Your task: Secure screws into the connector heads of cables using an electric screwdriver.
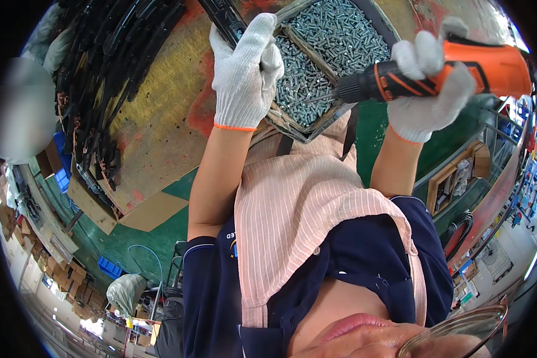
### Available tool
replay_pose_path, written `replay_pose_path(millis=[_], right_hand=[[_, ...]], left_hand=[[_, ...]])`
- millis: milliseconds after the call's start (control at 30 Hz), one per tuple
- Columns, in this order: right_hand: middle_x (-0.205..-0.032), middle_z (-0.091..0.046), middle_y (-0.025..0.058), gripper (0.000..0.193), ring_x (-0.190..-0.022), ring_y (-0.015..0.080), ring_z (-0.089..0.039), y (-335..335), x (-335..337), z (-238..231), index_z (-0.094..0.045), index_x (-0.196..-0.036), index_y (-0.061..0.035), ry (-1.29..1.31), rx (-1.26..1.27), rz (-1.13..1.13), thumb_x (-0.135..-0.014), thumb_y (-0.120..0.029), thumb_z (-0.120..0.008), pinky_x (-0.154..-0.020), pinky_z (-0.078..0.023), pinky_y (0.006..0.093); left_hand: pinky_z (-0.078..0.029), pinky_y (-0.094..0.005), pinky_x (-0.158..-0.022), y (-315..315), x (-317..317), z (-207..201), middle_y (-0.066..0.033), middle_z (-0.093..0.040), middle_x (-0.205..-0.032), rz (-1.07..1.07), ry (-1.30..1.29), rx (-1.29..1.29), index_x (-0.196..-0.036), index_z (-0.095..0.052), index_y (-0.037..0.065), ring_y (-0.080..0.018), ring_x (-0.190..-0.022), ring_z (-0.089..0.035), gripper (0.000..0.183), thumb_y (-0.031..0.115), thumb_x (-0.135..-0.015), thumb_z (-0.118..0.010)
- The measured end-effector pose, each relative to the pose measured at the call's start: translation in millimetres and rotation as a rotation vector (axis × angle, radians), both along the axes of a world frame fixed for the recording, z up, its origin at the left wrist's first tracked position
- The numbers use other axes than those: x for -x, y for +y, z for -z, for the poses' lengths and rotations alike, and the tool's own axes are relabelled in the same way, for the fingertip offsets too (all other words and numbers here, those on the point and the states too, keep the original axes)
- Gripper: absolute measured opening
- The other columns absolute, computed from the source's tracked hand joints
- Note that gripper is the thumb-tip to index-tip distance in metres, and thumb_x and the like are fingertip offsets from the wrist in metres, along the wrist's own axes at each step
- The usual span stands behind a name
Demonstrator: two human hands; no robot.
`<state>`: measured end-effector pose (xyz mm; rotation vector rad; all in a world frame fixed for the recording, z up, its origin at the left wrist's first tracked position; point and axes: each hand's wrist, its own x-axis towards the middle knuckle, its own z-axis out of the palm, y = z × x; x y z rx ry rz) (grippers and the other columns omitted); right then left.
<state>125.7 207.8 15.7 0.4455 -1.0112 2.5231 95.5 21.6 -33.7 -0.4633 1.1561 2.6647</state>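
My left hand [244, 77], in a white knit glove, is closed around a long black part [224, 19] that runs up past the top edge of the view. My right hand [414, 113], gloved likewise, grips an orange and black power screwdriver [500, 68]. The tool lies sideways, its thin bit [317, 97] pointing left over the near compartment of a tray [289, 127]. Small silvery screws [340, 36] fill both tray compartments, split by a wooden divider [309, 52]. Whether a screw sits on the bit I cannot tell.
Long black parts [116, 65] lie heaped on the left of the paint-stained worktable [173, 101]. Cardboard [152, 212] sticks out at its near edge. A wooden box [453, 176] stands on a rack to the right. Below is a green floor [373, 131].
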Motion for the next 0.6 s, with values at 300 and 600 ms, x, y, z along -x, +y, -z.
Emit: replay_pose_path(millis=[300,600], right_hand=[[-0.072,-0.054,0.0113,0.008,-0.058,0.0191,-0.05,-8,-12,23,-0.055,-0.085,0.0004,-0.173,-0.157,0.059,-0.085,-0.004,-0.061,-0.057,-0.047,0.0354],[-0.067,-0.043,0.0044,0.009,-0.059,0.0135,-0.041,-4,-8,9,-0.053,-0.078,-0.004,-0.164,-0.027,0.059,-0.086,-0.003,-0.057,-0.057,-0.04,0.0294]], left_hand=[[-0.033,-0.0211,-0.04,-9,-3,3,-0.0008,-0.052,-0.071,0.11,0.124,-0.035,-0.094,-0.046,0.009,-0.0055,-0.048,-0.043,0.019,0.012,-0.092,-0.064],[-0.036,-0.0216,-0.042,-1,-10,-9,-0.002,-0.053,-0.074,-0.027,-0.031,0.066,-0.105,-0.042,0.011,-0.0068,-0.048,-0.044,0.027,0.02,-0.093,-0.065]])
